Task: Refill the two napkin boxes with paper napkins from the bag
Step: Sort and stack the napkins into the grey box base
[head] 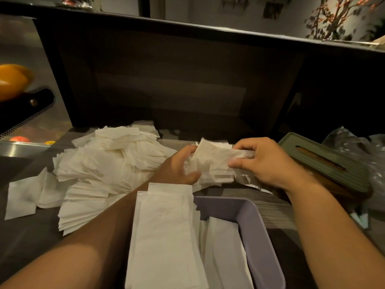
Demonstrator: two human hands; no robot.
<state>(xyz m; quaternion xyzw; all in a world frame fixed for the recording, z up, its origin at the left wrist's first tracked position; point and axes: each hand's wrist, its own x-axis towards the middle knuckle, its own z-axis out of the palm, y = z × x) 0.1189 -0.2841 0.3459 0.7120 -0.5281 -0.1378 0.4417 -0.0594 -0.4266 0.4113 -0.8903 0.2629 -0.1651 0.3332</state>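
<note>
A big loose pile of white paper napkins [100, 163] is spread over the counter at the left and middle. Both hands hold one bunch of napkins [212, 161] above the counter: my left hand [179, 165] grips its left end, my right hand [264, 163] pinches its right end. Close to me stands an open lavender napkin box [258, 232] with stacked napkins [166, 236] standing in it, some sticking out over its far rim. A green napkin box [333, 161] with a slotted lid lies at the right, behind my right hand.
A crumpled clear plastic bag [354, 142] lies at the far right behind the green box. A dark panel rises behind the counter. At the left are a metal surface, a black perforated tray [27, 109] and an orange object [12, 80].
</note>
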